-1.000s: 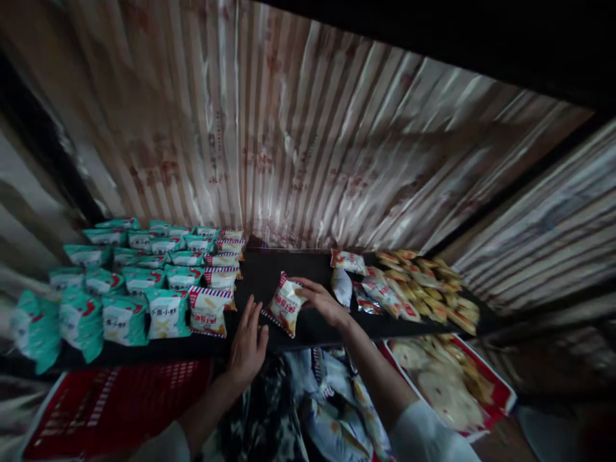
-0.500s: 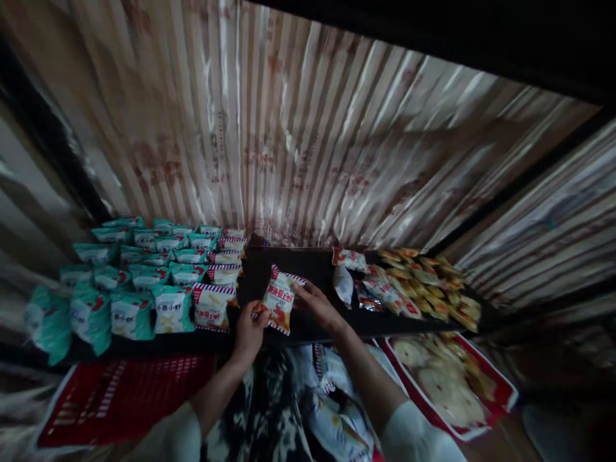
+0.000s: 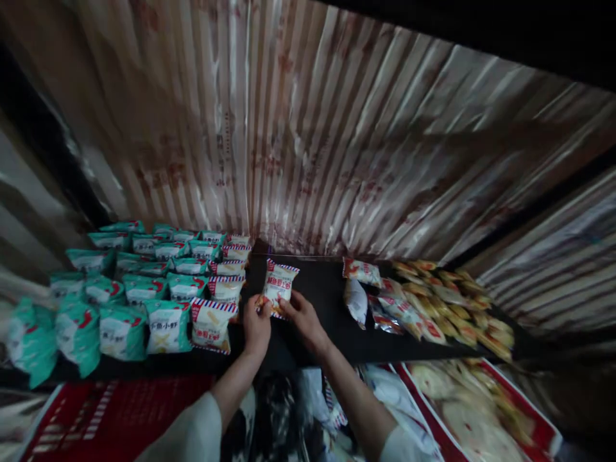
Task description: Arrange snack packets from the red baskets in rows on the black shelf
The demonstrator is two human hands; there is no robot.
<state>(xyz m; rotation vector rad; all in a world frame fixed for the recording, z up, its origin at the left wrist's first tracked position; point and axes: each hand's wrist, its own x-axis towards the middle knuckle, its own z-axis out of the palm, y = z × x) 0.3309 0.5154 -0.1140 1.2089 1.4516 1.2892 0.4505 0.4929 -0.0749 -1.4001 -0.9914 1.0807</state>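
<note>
Between my two hands, over the black shelf, is a white snack bag with red lettering and a red-and-blue striped edge. My left hand pinches its lower left corner. The fingers of my right hand close on its lower right side. The bag stands upright, its printed front facing me. Just left of it runs a row of matching striped snack bags, one behind another. Further left, several rows of teal snack bags stand upright.
Loose white-and-red packets and a heap of yellow packets lie on the shelf's right. Below are a red basket at left and a red-rimmed crate of packets at right. Corrugated sheeting backs the shelf.
The snack bag has been turned from a tilt to upright, its lettering now right way up. My right hand has shifted from its upper right to its lower right. The view has moved slightly.
</note>
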